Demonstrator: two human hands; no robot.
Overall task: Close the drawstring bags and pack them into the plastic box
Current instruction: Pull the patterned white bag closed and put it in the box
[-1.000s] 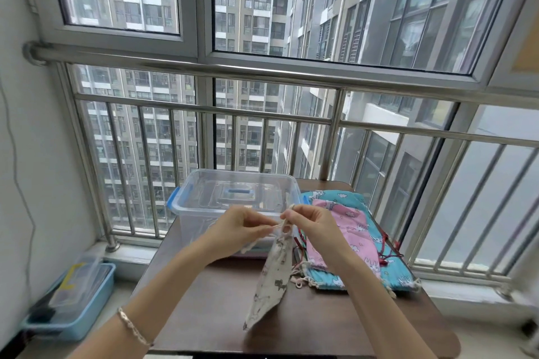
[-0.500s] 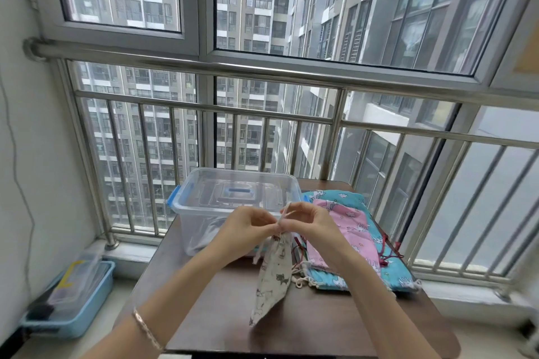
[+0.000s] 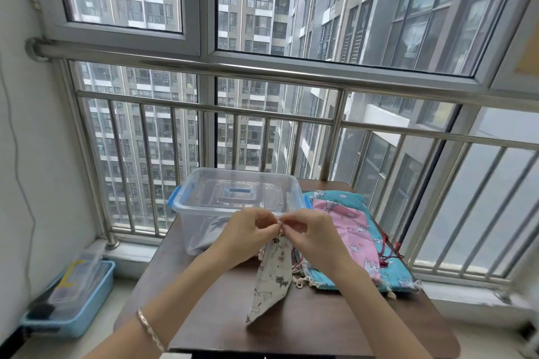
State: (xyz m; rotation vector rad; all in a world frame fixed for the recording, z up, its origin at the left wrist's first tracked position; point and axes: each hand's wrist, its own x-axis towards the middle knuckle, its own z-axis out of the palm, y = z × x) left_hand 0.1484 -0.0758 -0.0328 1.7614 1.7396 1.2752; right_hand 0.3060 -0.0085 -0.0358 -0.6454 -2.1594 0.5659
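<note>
A cream drawstring bag (image 3: 271,280) with small animal prints hangs from its gathered top above the brown table (image 3: 350,326). My left hand (image 3: 248,230) and my right hand (image 3: 306,233) meet at that top, each pinching the bag's drawstring, fingertips almost touching. Behind them stands the clear plastic box (image 3: 204,224) with blue latches, its lid lying inside it. To the right lie a pink drawstring bag (image 3: 350,221) on a teal drawstring bag (image 3: 393,274), both flat on the table.
A metal railing (image 3: 262,73) and window run close behind the table. On the floor at the left sits a blue tray (image 3: 87,318) holding a clear container. A white wall bounds the left side. Loose cords trail from the stacked bags.
My hands have come together at the bag's mouth, and the top of the cream bag is now bunched tighter. The bag has shifted slightly toward me.
</note>
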